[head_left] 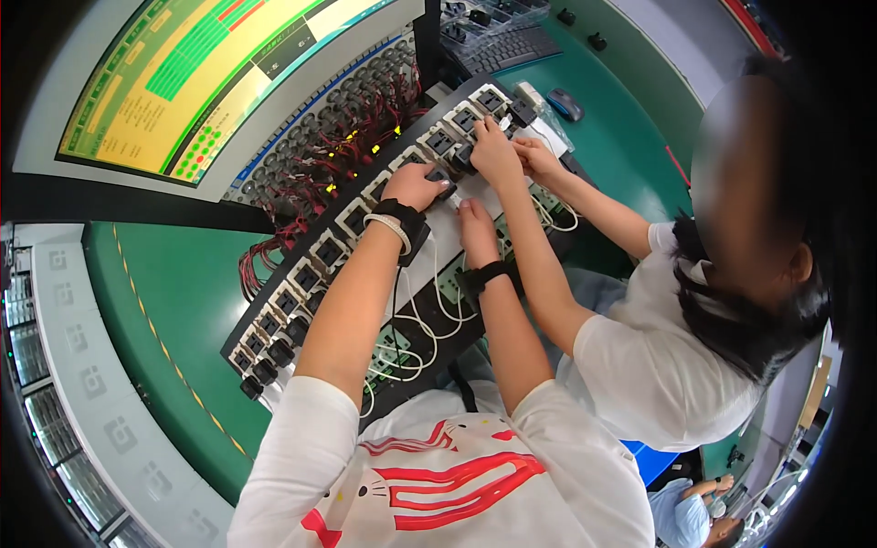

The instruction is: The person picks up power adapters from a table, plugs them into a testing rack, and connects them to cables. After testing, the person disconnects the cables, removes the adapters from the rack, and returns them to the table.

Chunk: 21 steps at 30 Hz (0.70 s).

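A long black test rack point(356, 219) with a row of sockets runs diagonally in front of me. My left hand point(416, 189) is closed round a black power adapter point(442, 183) seated at one socket, fingers over its top. Just beside it, my right hand point(478, 236) pinches the white plug end of a cable point(456, 202) close to the adapter's near side. Whether plug and adapter touch is too small to tell. More black adapters point(280, 352) sit in sockets toward the rack's lower left end. White cables point(420, 321) hang in loops below the rack.
A co-worker on my right has both hands point(498, 155) at the rack's upper right sockets, close to mine. Red wiring point(365, 132) lies behind the rack, under a large screen point(192, 87). A keyboard point(512, 50) and a mouse point(565, 104) rest on the green table point(621, 128).
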Tool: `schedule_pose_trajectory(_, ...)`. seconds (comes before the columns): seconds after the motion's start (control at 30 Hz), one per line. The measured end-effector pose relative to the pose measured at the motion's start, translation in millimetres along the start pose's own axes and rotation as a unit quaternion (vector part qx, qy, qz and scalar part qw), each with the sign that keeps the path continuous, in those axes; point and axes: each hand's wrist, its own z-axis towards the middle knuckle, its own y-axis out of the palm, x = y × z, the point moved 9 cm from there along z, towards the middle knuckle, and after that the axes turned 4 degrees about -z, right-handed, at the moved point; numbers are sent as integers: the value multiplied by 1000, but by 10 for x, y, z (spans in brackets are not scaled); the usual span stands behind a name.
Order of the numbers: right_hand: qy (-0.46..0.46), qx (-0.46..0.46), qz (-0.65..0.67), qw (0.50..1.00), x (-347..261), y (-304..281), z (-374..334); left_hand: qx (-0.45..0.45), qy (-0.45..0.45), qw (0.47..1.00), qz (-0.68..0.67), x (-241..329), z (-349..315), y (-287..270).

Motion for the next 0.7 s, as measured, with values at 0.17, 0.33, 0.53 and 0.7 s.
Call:
schedule_pose_trajectory(0.17, -31, -13, -14, 999, -42, -13, -32, -35, -8, 999, -12, -4, 13, 58)
schedule_pose_trajectory(0.33, -63, 43, -92, 993, -146, 11, -43, -9, -2, 1000, 7, 58, -16, 47)
schedule_pose_trajectory(0.53, -78, 13, -130, 988, -100, 119, 127, 30, 16, 997, 64, 180, -89, -39)
schedule_pose_trajectory(0.7, -309, 67, -277, 907, -941, -30, -491, 223, 143, 961, 78, 399, -1122, -133)
